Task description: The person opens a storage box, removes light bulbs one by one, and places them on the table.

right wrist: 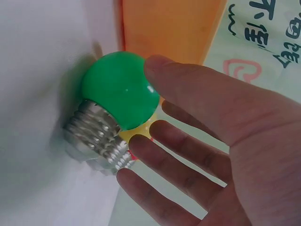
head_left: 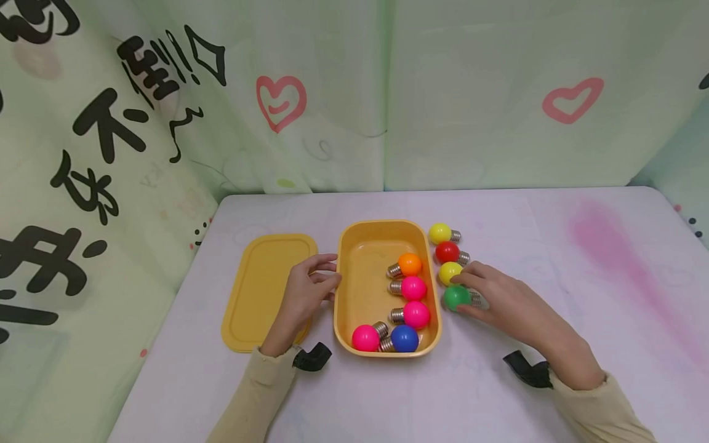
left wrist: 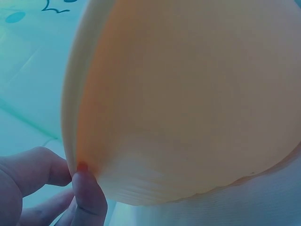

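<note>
A yellow plastic box (head_left: 365, 246) stands upright on the table. My left hand (head_left: 304, 292) pinches its left rim, and the pinch also shows close up in the left wrist view, where the box wall (left wrist: 188, 103) fills most of the picture. To the right of the box, my right hand (head_left: 509, 304) reaches over a green light bulb (head_left: 456, 297). Its thumb and spread fingers lie around the green globe (right wrist: 120, 89), the thumb tip overlapping it in the right wrist view. A yellow bulb (head_left: 448, 273) sits right behind the green one, partly under the fingers.
Inside the box lie an orange bulb (head_left: 410, 264), several pink bulbs (head_left: 414, 288) and a blue bulb (head_left: 405, 338). Beyond my right hand are a red bulb (head_left: 447, 252) and another yellow bulb (head_left: 440, 233). A yellow lid (head_left: 255, 295) lies flat left of the box.
</note>
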`<state>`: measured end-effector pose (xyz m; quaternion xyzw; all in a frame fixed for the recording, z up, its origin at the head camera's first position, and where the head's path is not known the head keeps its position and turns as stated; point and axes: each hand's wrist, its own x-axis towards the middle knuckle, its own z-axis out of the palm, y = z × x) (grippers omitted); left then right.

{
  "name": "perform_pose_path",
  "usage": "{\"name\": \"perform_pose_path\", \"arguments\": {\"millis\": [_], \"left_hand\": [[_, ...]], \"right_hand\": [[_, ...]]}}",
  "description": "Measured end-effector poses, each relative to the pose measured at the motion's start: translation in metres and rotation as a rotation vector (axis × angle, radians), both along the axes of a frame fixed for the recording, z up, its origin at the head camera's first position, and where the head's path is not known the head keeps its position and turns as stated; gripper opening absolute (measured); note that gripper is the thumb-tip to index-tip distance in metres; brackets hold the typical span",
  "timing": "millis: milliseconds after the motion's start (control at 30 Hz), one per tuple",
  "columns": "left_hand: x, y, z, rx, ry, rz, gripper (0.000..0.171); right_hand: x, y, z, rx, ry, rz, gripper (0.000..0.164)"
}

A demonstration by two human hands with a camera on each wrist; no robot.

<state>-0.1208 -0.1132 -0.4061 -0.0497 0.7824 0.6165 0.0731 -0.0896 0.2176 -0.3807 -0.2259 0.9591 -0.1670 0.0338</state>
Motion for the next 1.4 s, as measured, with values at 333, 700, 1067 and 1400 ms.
{"name": "perform_pose_path", "arguments": {"millis": [333, 700, 1067, 1400], "left_hand": [[-0.001, 0.0, -0.001, 0.009, 0.004, -0.006, 0.04], [-0.001, -0.001, -0.001, 0.0, 0.008, -0.005, 0.04], [-0.001, -0.002, -0.001, -0.004, 0.006, -0.003, 0.039], [-0.001, -0.001, -0.002, -0.005, 0.003, -0.008, 0.04]], "right_hand": [[0.001, -0.015, 0.011, 0.003, 0.027, 0.008, 0.049], [0.005, -0.031, 0.022, -0.029, 0.102, 0.078, 0.045], [0.008, -0.053, 0.031, -0.042, 0.085, 0.13, 0.044], [0.012, -0.07, 0.027, -0.031, 0.053, 0.204, 0.044]]}}
